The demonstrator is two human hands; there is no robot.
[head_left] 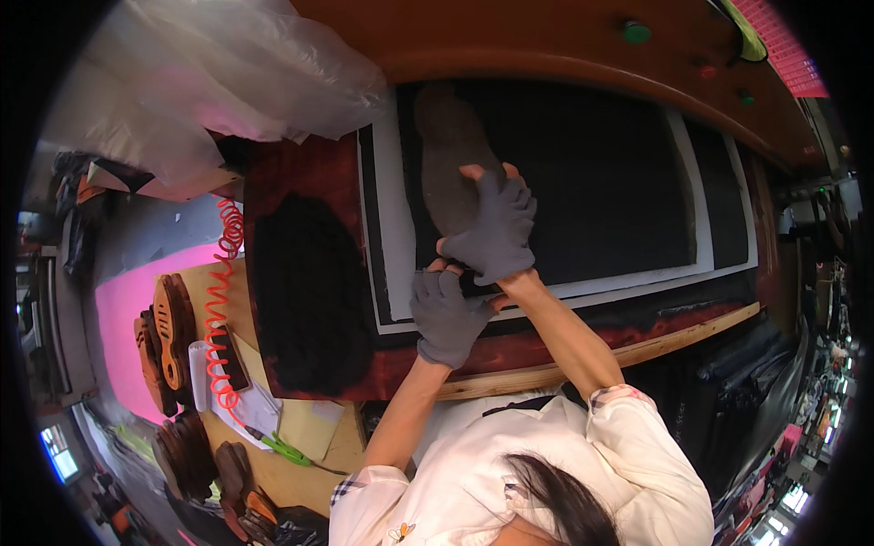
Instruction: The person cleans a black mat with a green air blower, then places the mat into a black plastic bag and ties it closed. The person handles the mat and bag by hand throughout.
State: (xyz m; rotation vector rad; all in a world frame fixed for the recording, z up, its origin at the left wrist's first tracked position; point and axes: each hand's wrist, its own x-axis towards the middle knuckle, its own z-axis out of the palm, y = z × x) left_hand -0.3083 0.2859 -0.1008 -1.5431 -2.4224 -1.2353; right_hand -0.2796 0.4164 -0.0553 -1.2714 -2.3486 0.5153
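Note:
A brown-grey, shoe-sole-shaped flat piece (449, 136) lies on a black sheet (592, 182) with pale borders. My right hand (499, 227), in a grey glove with bare fingertips, rests over the right side and near part of this piece. Its fingers are spread and slightly bent, with the thumb toward the piece's near left edge. Just below it, my left hand (446, 314), gloved alike, has its fingertips at the near end of the piece. The left thumb stands apart to the right. That near end is partly hidden by both hands.
A fuzzy black pad (309, 291) lies left of the sheet on the dark red table (410, 369). Farther left are a red coiled hose (218, 314) with a green air gun (287, 448) and stacked brown soles (170, 332). An orange-brown machine body (546, 45) borders the far side.

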